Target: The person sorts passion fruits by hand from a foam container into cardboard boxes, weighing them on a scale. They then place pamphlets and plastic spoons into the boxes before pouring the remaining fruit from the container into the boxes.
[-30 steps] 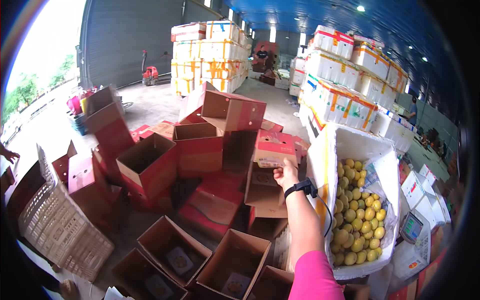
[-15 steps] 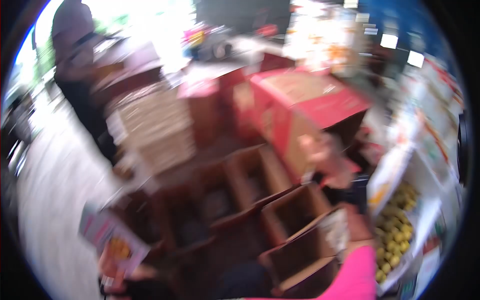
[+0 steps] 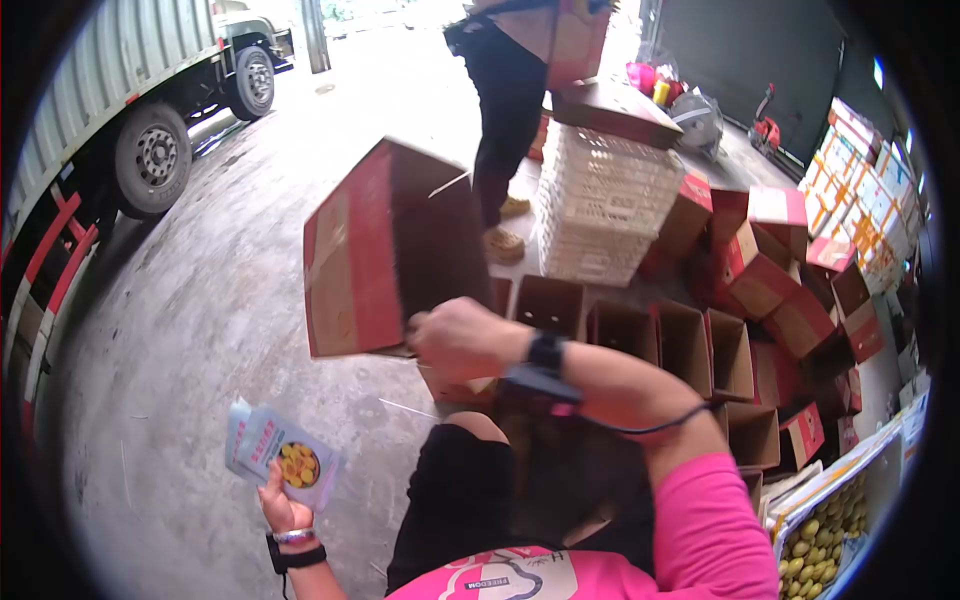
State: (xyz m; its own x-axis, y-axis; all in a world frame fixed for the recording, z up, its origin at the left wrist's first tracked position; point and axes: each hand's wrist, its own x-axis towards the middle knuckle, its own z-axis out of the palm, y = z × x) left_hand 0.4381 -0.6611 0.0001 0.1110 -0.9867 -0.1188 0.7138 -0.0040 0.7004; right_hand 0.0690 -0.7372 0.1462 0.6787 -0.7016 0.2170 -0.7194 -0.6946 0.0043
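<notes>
Head view: a tilted carton [image 3: 350, 265], left of centre, is gripped at its edge by the right hand [image 3: 458, 338], presumably for easy purchase; near left, leaflets [image 3: 283, 455] are held fanned by the left hand [image 3: 284, 508], grip closed.

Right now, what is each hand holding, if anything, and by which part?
The left hand holds printed leaflets by their lower edge; the right hand holds a red carton near its opening's lower rim, exact grip blurred.

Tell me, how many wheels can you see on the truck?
2: the nearer wheel, below the truck's ribbed side, and the farther wheel, beyond it at upper left. More may be hidden.
</notes>
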